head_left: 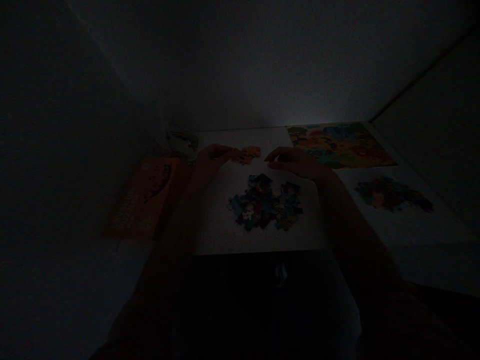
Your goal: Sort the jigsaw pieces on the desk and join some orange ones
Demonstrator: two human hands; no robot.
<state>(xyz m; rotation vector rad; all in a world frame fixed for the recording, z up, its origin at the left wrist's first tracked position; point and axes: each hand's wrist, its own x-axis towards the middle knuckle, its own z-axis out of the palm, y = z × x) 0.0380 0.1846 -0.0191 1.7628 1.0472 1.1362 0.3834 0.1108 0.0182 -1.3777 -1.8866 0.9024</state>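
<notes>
The scene is very dark. My left hand (213,154) rests on a white table (225,230), its fingertips touching a small cluster of joined orange puzzle pieces (246,154). My right hand (294,161) hovers just right of that cluster with its fingers stretched out toward it and nothing seen in them. A heap of loose, mostly blue puzzle pieces (266,202) lies on the table in front of both hands.
An orange puzzle box (144,196) lies at the left. A colourful finished picture (339,145) sits at the back right, with a second heap of pieces (392,194) in front of it. A crumpled clear bag (182,142) lies near the wall.
</notes>
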